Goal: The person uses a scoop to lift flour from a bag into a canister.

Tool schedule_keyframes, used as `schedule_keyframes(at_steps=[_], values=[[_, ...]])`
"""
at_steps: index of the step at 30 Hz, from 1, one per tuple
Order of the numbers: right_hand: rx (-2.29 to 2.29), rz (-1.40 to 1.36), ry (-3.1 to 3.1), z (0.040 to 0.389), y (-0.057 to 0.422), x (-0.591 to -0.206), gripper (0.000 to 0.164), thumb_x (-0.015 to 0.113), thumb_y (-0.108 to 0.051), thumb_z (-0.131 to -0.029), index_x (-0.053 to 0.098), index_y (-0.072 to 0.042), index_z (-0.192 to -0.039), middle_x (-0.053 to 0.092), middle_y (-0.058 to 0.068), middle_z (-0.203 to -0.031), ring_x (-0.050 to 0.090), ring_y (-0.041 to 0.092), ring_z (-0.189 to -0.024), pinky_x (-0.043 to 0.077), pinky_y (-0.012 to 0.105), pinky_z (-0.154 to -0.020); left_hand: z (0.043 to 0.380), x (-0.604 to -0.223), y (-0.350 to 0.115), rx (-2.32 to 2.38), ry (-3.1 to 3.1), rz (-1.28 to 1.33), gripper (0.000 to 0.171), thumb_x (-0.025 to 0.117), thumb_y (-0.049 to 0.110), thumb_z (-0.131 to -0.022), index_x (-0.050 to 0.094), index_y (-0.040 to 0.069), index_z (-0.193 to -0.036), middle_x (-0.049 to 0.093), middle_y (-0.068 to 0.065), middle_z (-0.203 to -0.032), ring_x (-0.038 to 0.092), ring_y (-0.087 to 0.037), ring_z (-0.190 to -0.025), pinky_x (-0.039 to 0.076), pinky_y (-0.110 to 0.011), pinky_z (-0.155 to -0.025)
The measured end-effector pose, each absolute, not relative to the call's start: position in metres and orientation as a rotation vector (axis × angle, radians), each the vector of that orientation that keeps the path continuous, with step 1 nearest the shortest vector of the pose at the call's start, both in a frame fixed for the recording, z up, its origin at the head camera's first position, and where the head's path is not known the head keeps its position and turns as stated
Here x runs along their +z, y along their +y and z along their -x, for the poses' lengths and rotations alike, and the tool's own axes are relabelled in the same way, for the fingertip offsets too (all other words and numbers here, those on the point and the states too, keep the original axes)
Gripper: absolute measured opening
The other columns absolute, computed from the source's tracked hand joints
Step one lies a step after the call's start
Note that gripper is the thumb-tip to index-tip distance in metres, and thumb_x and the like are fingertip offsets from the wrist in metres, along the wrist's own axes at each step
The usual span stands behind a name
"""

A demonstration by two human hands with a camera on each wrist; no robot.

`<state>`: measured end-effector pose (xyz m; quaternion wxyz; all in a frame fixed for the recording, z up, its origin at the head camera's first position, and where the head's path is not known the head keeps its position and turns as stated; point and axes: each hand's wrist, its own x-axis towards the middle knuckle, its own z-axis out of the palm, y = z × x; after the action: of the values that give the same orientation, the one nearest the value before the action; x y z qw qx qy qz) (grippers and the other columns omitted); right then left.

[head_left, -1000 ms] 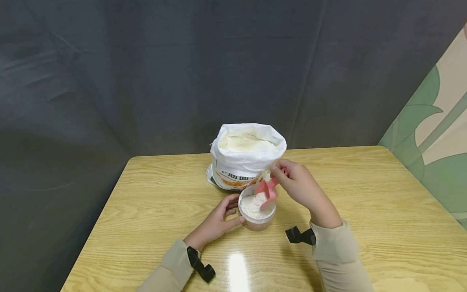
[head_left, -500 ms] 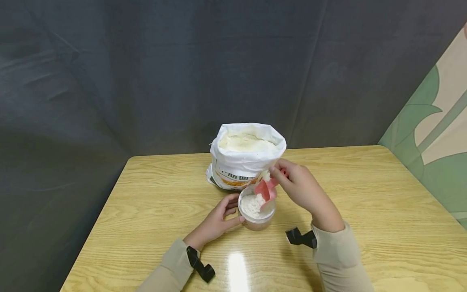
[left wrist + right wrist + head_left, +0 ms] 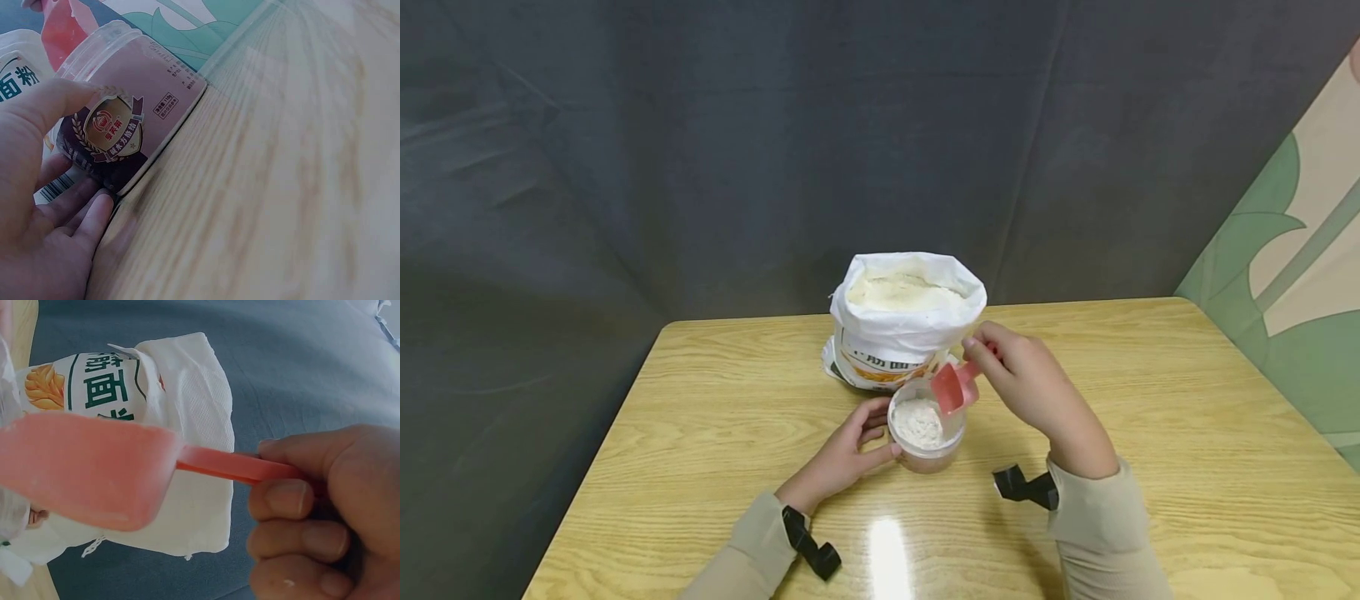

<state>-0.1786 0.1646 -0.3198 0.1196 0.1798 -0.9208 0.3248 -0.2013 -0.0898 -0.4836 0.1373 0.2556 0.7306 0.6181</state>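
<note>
A clear plastic jar (image 3: 927, 460) with a printed label stands on the table, white flour (image 3: 919, 423) inside it. My left hand (image 3: 850, 454) holds its left side, thumb on the label (image 3: 112, 128) and fingers curled round the far side. A pink scoop (image 3: 953, 388) hangs tilted over the jar's right rim, its bowl facing down to the left. My right hand (image 3: 1026, 379) grips the handle (image 3: 231, 464) between thumb and curled fingers. Right behind the jar stands a white woven flour bag (image 3: 910, 329), its top rolled open and flour showing inside.
The wooden table (image 3: 722, 400) ends at a dark cloth curtain (image 3: 760, 167) behind the bag. At the right is a panel with green leaf shapes (image 3: 1315, 367). Black mounts (image 3: 1026, 487) sit on both wrists.
My right hand has lifted the scoop slightly up and to the right, away from the flour in the jar. Flour that lay at the scoop's mouth is in the jar. The left hand stays put.
</note>
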Motion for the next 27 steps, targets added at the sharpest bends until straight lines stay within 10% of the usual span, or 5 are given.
schedule_keyframes(at_steps=[27], values=[[1.177,-0.503,-2.486,0.1777,0.1726,-0.3197,0.026,0.058,-0.012,-0.103,0.06,-0.009,-0.077,0.045,0.0,-0.063,0.041,0.015,-0.058,0.034,0.026,-0.052,0.2013,-0.4827,-0.0896,1.809,2.095,-0.766,0.063,0.07,0.013,-0.097,0.037,0.004,-0.151,0.043,-0.015,-0.151,0.043,-0.03,-0.138,0.038,-0.046,-0.116]])
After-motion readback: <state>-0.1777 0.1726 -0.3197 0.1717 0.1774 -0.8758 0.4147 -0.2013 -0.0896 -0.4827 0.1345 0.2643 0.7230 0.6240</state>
